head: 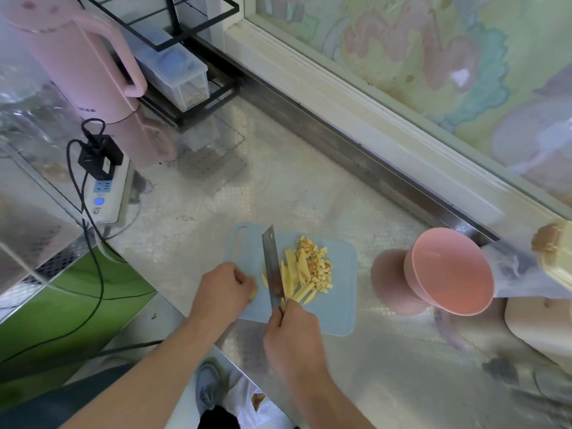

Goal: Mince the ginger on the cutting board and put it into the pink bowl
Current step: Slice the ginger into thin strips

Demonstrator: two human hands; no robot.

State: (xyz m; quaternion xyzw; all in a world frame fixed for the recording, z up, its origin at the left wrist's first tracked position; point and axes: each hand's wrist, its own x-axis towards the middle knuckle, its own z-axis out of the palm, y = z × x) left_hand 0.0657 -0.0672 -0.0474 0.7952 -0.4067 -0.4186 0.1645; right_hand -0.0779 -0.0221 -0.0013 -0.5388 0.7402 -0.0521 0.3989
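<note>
the right hand [294, 331] gripped the knife [272, 264]; the left hand [224, 289], fingers curled, steadied ginger strips [295, 278] beside it. diced ginger [318, 264] lay beyond; the pink bowl [448, 270] held none visible.

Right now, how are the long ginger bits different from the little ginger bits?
The long ginger strips are thin sticks; the small ginger cubes are chopped short. The strips lie next to the knife; the cubes are piled farther from it, toward the pink bowl. Both are pale yellow and sit on the blue cutting board.
</note>
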